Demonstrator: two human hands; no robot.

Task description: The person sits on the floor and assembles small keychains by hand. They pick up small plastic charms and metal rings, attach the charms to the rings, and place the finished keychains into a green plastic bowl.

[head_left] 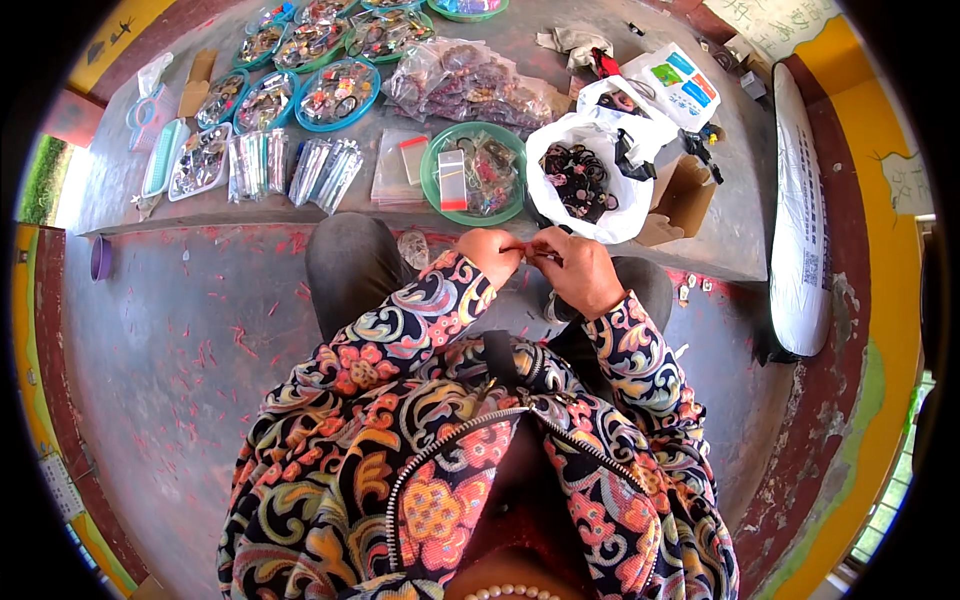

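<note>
My left hand and my right hand meet in front of my knees, fingertips pinched together. Both are closed on something small between them, too hidden to make out. Just beyond them sits a green round basket with clear plastic packets and a small red-and-white packet stack in it. To its right, near my right hand, a white plastic bag stands open, full of dark round bands that look like hair ties.
On the grey ledge, several blue and green baskets of small goods stand at the back left. Bundles of pens, a large clear bag and a cardboard box are there too. A white sack leans at the right.
</note>
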